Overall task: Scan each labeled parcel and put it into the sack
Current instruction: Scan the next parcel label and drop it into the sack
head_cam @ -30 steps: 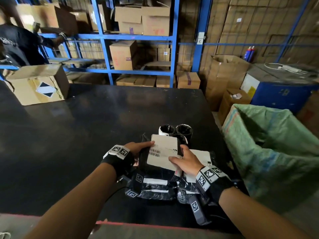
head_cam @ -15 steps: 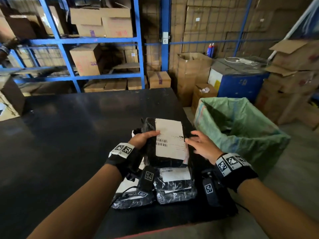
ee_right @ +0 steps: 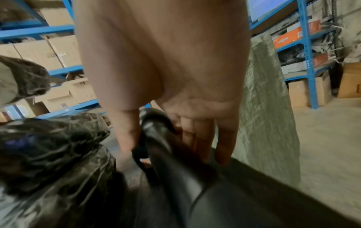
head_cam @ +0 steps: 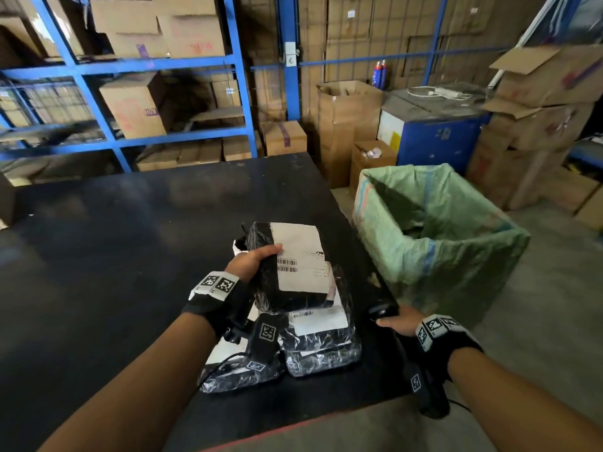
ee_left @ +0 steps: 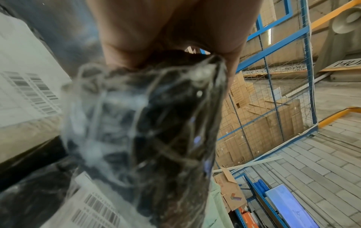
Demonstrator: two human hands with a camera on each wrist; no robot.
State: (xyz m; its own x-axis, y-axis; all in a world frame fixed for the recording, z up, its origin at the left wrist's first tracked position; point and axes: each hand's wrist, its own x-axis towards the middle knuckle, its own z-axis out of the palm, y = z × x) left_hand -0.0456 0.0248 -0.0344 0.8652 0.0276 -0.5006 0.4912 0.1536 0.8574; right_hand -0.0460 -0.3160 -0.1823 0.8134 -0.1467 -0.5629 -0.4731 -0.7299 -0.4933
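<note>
My left hand (head_cam: 253, 261) grips a black plastic-wrapped parcel (head_cam: 293, 272) by its left edge, thumb on the white barcode label (head_cam: 301, 256), holding it above the pile. In the left wrist view the parcel (ee_left: 146, 123) fills the middle under my palm. Two more labeled parcels (head_cam: 321, 340) lie on the black table (head_cam: 130, 256) beneath it. My right hand (head_cam: 393, 318) closes round a black handheld scanner (head_cam: 382, 308) at the table's right edge; the right wrist view shows thumb and fingers on either side of the scanner (ee_right: 158, 134). The open green sack (head_cam: 440, 243) stands right of the table.
Blue shelving (head_cam: 241, 76) with cardboard boxes runs behind the table. Tall cartons (head_cam: 346, 125) and a blue cabinet (head_cam: 437, 138) stand behind the sack, and stacked boxes (head_cam: 538, 119) to its right. Bare concrete floor (head_cam: 538, 321) lies to the right of the sack.
My right hand has left the parcel and moved right to the table edge, onto the scanner. The left hand now holds the parcel alone, slightly higher. The view has swung right.
</note>
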